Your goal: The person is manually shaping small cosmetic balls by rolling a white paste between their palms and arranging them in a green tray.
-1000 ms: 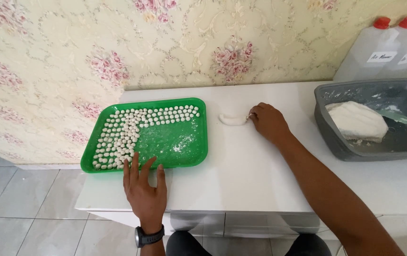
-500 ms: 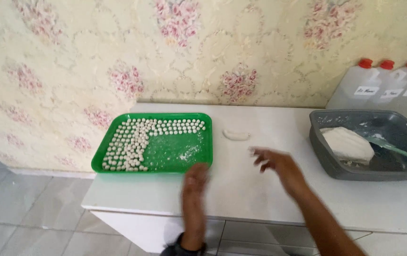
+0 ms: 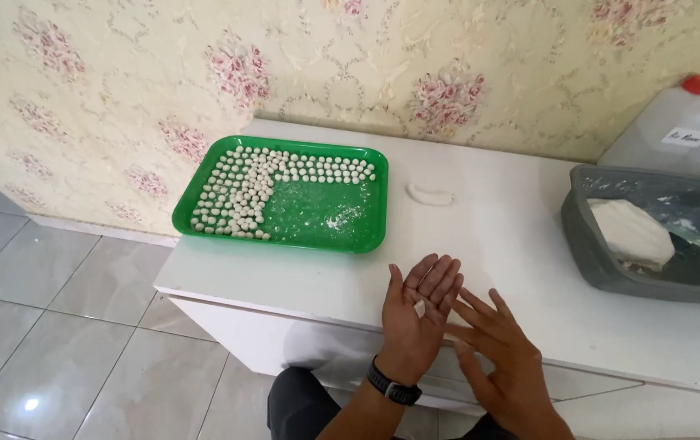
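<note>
A small white dough bit (image 3: 419, 306) lies in the upturned left hand (image 3: 417, 316), low centre of the frame, fingers spread flat. It looks soft, light, probably tacky, best cradled in the palm. The right hand (image 3: 497, 354), fingers splayed and holding nothing, sits just beside it. Upper left, a green tray (image 3: 324, 236) holds rows of dough balls (image 3: 240, 194).

A single head-worn camera looks steeply down, near the hands, across the white counter (image 3: 513, 236) toward the wall.
</note>
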